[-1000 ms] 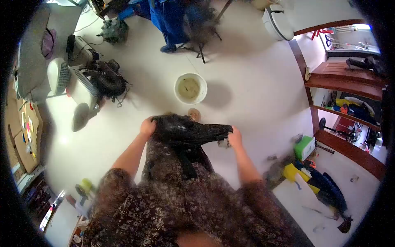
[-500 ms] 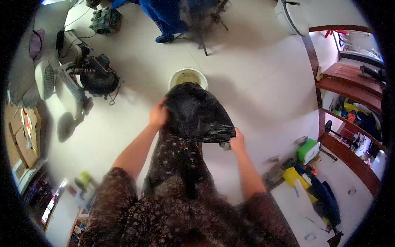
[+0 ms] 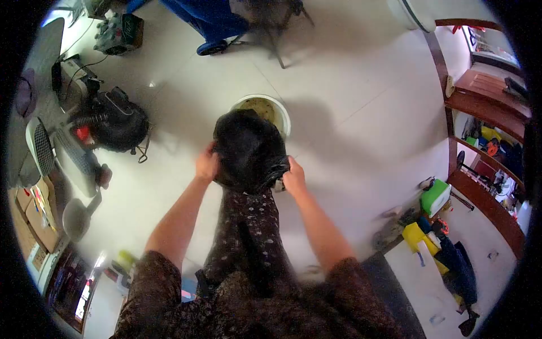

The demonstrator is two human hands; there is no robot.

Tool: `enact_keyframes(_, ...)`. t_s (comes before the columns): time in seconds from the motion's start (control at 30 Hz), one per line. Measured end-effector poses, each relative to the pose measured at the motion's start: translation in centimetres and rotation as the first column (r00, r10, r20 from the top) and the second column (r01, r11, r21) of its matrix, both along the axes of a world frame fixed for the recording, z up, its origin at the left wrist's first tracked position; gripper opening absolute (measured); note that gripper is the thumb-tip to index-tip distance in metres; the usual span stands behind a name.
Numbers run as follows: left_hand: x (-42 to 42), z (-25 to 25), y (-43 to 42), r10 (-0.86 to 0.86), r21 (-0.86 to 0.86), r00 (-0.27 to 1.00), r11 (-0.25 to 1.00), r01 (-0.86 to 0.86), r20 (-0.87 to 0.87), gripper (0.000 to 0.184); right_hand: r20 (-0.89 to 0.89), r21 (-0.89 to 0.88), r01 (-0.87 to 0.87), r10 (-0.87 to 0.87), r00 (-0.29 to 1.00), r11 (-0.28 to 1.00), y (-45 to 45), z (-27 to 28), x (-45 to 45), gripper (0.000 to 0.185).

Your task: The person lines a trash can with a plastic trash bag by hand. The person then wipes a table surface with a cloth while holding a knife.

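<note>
A black plastic bag (image 3: 248,150) hangs between my two hands in front of my legs, its mouth rounded and facing up. My left hand (image 3: 206,164) is closed on the left edge of the bag. On the opposite side, my right hand (image 3: 294,176) grips the bunched right edge. Just beyond the bag, a round white bin (image 3: 286,118) stands on the floor, its inside yellowish and stained. The bag covers the near left part of the bin; whether they touch I cannot tell.
To the left are a black vacuum-like machine (image 3: 118,121) and a grey-and-white chair or stool (image 3: 76,152). Blue fabric on a wheeled frame (image 3: 209,25) stands ahead. At the right lie a green-and-white box (image 3: 435,198) and yellow items (image 3: 420,237), near a brown wooden frame (image 3: 485,209).
My right hand has moved left, closer to my left hand. The bag, stretched wide and slanted before, is now narrower and rounder. More of the bin's inside shows.
</note>
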State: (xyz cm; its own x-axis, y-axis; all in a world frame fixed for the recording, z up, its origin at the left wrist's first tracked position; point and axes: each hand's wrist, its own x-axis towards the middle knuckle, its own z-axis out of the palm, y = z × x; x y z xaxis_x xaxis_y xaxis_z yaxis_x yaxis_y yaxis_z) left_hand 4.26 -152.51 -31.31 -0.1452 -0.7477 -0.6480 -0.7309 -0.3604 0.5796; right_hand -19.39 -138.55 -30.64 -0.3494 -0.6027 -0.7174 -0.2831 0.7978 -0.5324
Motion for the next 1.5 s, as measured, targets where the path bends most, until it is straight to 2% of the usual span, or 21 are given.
enact_keyframes(0.03,-1.1,-0.5,0.4,-0.004,0.004,1.0,1.0,0.004,0.003,0.046,-0.044,0.057,0.074,-0.071,0.996,0.996,-0.3,-0.8,0.1,0.054)
enact_keyframes(0.1,-3.0,-1.6,0.9,0.013,0.22,1.0,0.975,-0.018,0.024,0.047,-0.04,-0.104,0.306,-0.311,0.95,0.946,-0.3,-2.5,-1.2,0.044)
enact_keyframes(0.17,-6.8,-1.7,1.8,-0.161,0.203,0.985,0.968,0.147,0.054,0.048,-0.11,-0.17,0.361,-0.381,0.918,0.917,0.9,-3.7,-3.0,0.036)
enact_keyframes(0.27,-11.7,-1.3,3.1,-0.152,0.225,0.968,0.954,0.196,-0.199,0.045,-0.197,-0.271,0.303,-0.361,0.911,0.913,3.6,-4.7,-5.7,0.032)
enact_keyframes(0.33,-13.0,-2.9,3.9,-0.162,0.138,0.948,0.969,0.205,-0.274,0.042,-0.184,-0.21,0.439,-0.476,0.86,0.874,3.9,-3.6,-6.7,0.029)
enact_keyframes(0.43,-11.4,-5.9,2.8,-0.04,0.149,0.977,0.986,0.072,-0.21,0.043,-0.153,-0.216,0.367,-0.403,0.902,0.905,3.8,-2.4,-6.7,0.029)
enact_keyframes(0.47,-9.7,-7.9,2.8,-0.015,0.043,0.98,0.999,0.024,-0.199,0.042,-0.153,-0.212,0.37,-0.405,0.901,0.904,3.3,-2.0,-6.3,0.029)
enact_keyframes(0.53,-6.8,-7.4,0.4,-0.041,0.068,0.999,0.997,0.04,0.02,0.044,-0.005,-0.095,0.431,-0.434,0.901,0.897,1.6,-1.9,-4.5,0.031)
enact_keyframes(0.57,-5.6,-6.8,-0.3,0.07,0.062,0.993,0.995,-0.076,0.091,0.046,-0.019,-0.097,0.32,-0.324,0.946,0.942,1.3,-3.0,-3.8,0.035)
enact_keyframes(0.6,-1.8,-13.4,1.2,0.224,0.055,0.968,0.974,-0.219,-0.11,0.046,-0.063,-0.075,0.193,-0.198,0.978,0.978,0.6,-3.7,-3.1,0.036)
enact_keyframes(0.7,1.8,-16.7,1.0,0.373,0.066,0.927,0.927,-0.369,-0.046,0.048,-0.175,-0.016,0.042,-0.045,0.984,0.999,-1.9,-6.7,-1.4,0.038)
enact_keyframes(0.77,2.0,-18.0,2.0,0.267,-0.034,0.964,0.963,-0.267,0.012,0.049,-0.244,0.018,0.016,-0.012,0.97,1.0,-4.0,-7.3,-1.3,0.04)
enact_keyframes(0.83,1.1,-17.5,1.6,0.17,-0.125,0.982,0.979,-0.16,0.077,0.05,-0.268,0.256,0.208,-0.137,0.954,0.944,-6.7,-5.7,-1.8,0.045)
enact_keyframes(0.9,-1.5,-13.7,-0.5,0.382,0.33,0.915,0.887,-0.323,-0.13,0.046,-0.303,0.245,0.161,-0.082,0.949,0.956,-5.2,-8.9,-2.7,0.052)
enact_keyframes(1.0,-2.3,-13.3,-1.4,0.355,0.339,0.934,0.884,-0.321,-0.043,0.04,-0.285,0.151,-0.041,0.083,0.955,0.988,-5.0,-10.7,-4.0,0.053)
enact_keyframes(1.07,-2.1,-13.2,-1.1,0.329,0.368,0.943,0.883,-0.29,-0.046,0.038,-0.009,0.397,0.264,-0.284,0.959,0.879,-6.1,-9.9,-4.6,0.043)
enact_keyframes(1.17,-3.4,-10.9,-1.8,0.248,0.356,0.968,0.903,-0.24,0.023,0.037,0.084,0.349,0.365,-0.416,0.905,0.863,-4.7,-12.7,-5.5,0.048)
enact_keyframes(1.23,-3.9,-9.9,-2.4,0.007,0.42,0.987,0.905,-0.074,0.159,0.037,0.059,0.355,0.355,-0.4,0.915,0.865,-3.6,-15.0,-6.2,0.044)
enact_keyframes(1.3,-2.8,-11.4,-0.5,0.149,0.339,0.985,0.925,-0.17,0.088,0.036,0.137,0.399,0.349,-0.431,0.892,0.848,-3.4,-14.7,-6.2,0.039)
enact_keyframes(1.37,-0.9,-12.1,0.9,0.274,0.424,0.96,0.865,-0.269,0.052,0.035,0.165,0.378,0.316,-0.399,0.902,0.87,-2.9,-12.9,-5.8,0.038)
enact_keyframes(1.5,3.8,-9.0,3.0,0.415,0.522,0.909,0.782,-0.341,-0.027,0.029,0.121,0.306,0.133,-0.177,0.977,0.943,-3.6,-6.2,-4.5,0.033)
